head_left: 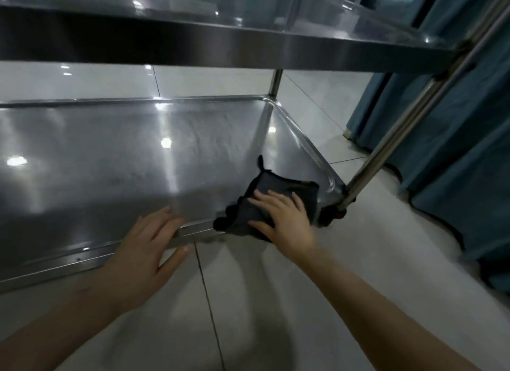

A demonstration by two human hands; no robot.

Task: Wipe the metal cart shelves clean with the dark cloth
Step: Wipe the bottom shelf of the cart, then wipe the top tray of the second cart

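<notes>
Steel, head view: the lower shelf (138, 155) is a shallow tray with a raised rim, and it reflects several ceiling lights. The upper shelf (193, 39) crosses the top of the picture above it.

Cloth (289, 188): dark, crumpled, lying in the near right corner of the lower shelf. Its near edge overlaps the front rim and one fold hangs over it.

Right hand (284, 219): palm down on the cloth. The fingers (271, 198) are straight and slightly spread, pressed flat onto the fabric; the thumb lies on the cloth's near edge.

Left hand (149, 243): placed on the front rim of the lower shelf, left of the cloth and apart from it. Its fingers (165, 219) are straight and close together on top of the rim; the thumb sits apart, in front of the rim's outer face. This hand is motion-blurred.

A round post (400, 130) rises at a slant from the near right corner to the upper shelf. A dark caster (331, 213) sits below that corner, just beside the cloth. A blue curtain (455, 122) hangs to the right of the cart. The floor (248, 301) is pale tile.
</notes>
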